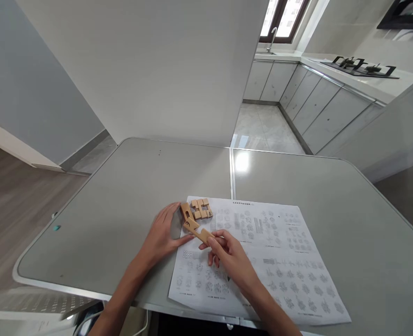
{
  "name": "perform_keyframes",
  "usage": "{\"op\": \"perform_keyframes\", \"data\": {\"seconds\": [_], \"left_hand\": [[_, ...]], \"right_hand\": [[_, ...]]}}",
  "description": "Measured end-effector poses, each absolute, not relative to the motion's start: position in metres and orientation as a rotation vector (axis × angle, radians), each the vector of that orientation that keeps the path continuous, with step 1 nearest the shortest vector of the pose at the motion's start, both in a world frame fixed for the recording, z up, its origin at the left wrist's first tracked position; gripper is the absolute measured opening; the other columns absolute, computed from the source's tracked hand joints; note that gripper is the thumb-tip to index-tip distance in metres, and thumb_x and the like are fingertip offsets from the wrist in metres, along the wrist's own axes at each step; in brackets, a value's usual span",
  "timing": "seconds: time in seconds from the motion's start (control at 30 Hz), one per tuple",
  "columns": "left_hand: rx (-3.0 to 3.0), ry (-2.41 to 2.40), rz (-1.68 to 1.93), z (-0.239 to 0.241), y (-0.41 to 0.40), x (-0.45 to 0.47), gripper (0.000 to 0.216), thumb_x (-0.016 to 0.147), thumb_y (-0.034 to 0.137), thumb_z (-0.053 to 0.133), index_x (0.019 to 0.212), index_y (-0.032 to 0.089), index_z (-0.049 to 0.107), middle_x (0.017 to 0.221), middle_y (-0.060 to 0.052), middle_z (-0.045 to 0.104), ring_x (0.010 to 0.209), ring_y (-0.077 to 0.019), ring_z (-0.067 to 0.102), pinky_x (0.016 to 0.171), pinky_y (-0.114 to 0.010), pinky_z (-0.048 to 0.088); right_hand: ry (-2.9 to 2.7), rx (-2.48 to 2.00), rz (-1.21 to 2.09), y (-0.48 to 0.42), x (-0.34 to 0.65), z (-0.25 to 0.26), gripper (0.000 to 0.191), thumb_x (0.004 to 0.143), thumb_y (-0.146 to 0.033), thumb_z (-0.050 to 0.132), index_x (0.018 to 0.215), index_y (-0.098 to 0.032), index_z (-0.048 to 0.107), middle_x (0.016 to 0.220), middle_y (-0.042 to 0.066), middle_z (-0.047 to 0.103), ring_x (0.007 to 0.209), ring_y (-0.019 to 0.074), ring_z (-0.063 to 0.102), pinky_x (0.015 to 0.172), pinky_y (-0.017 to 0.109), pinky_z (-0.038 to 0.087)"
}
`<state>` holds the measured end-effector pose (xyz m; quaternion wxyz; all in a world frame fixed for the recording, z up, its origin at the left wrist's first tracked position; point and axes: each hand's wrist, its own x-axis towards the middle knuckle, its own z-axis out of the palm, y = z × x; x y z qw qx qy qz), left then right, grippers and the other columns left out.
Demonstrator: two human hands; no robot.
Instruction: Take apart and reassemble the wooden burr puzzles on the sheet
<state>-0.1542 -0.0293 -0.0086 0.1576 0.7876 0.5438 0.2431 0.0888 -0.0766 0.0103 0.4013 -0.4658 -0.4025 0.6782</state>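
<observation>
My right hand (pixel 229 252) pinches a notched wooden puzzle piece (pixel 206 235) between thumb and fingers, above the printed sheet. The far end of this piece meets or overlaps another wooden piece marked with a dark numeral (pixel 191 224); I cannot tell whether they are joined. A slotted wooden piece (pixel 186 211) lies just beyond, at the sheet's left edge. My left hand (pixel 161 235) rests on the table with thumb and fingers spread, fingertips at the slotted piece and thumb close to the numbered one. Several interlocked wooden pieces (pixel 202 209) sit at the sheet's upper left corner.
A large paper sheet (pixel 262 275) with rows of small diagrams lies on the grey folding table (pixel 122 186). A metal seam (pixel 232 172) crosses the tabletop. A small teal bit (pixel 56 228) is near the left edge. Beyond are a wall and a kitchen with a stove (pixel 360 67).
</observation>
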Motion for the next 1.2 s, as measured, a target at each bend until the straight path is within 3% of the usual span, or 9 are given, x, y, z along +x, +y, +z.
{"op": "perform_keyframes", "data": {"seconds": [0.27,0.5,0.67,0.77,0.9,1.2], "left_hand": [[2.259,1.526,0.769,0.003,-0.038,-0.158,0.09,0.086,0.047,0.083,0.159,0.029,0.034,0.156,-0.015,0.051,0.144,-0.0349,0.05,0.118,-0.053,0.045],[2.371,1.593,0.715,0.015,-0.056,-0.171,0.03,0.097,0.03,0.064,0.127,0.028,0.065,0.113,-0.005,0.065,0.098,-0.0234,0.069,0.087,-0.037,0.057],[1.918,1.723,0.754,0.024,-0.068,-0.17,0.041,0.095,0.044,0.062,0.13,0.024,0.06,0.09,-0.001,0.066,0.072,-0.0185,0.064,0.068,-0.031,0.054],[1.59,1.595,0.689,0.033,-0.071,-0.162,0.039,0.097,0.055,0.057,0.115,0.021,0.064,0.077,0.0,0.066,0.062,-0.0162,0.06,0.057,-0.026,0.048],[1.349,1.521,0.666,0.038,-0.066,-0.152,0.049,0.096,0.067,0.052,0.084,0.02,0.062,0.067,0.002,0.061,0.051,-0.0128,0.052,0.053,-0.026,0.044],[1.461,1.763,0.54,0.028,-0.04,-0.148,0.048,0.095,0.065,0.048,0.078,0.021,0.06,0.069,-0.001,0.073,0.048,-0.0165,0.058,0.057,-0.029,0.045]], "right_hand": [[-0.987,-1.202,1.689,-0.067,0.051,0.015,0.056,0.084,-0.074,0.073,0.092,-0.021,0.058,0.087,0.007,0.081,0.051,0.0128,0.062,0.051,0.025,0.042],[-0.949,-1.219,1.693,-0.08,0.038,0.017,0.057,0.086,-0.076,0.068,0.09,-0.021,0.055,0.074,0.002,0.074,0.044,0.011,0.056,0.045,0.024,0.039],[-0.865,-1.199,1.735,-0.087,0.034,0.018,0.058,0.085,-0.078,0.068,0.092,-0.022,0.054,0.083,0.005,0.077,0.043,0.0111,0.058,0.04,0.022,0.033],[-0.852,-1.162,1.782,-0.089,0.028,0.02,0.058,0.085,-0.078,0.068,0.094,-0.022,0.053,0.088,0.006,0.078,0.044,0.0118,0.061,0.039,0.022,0.033],[-0.901,-1.126,1.835,-0.092,0.022,0.018,0.057,0.088,-0.076,0.066,0.099,-0.022,0.052,0.092,0.007,0.079,0.047,0.0129,0.063,0.04,0.022,0.034],[-1.027,-1.238,1.702,-0.116,0.077,0.017,0.047,0.099,-0.062,0.061,0.123,-0.022,0.056,0.107,0.01,0.076,0.072,0.0186,0.069,0.058,0.03,0.049]]}}
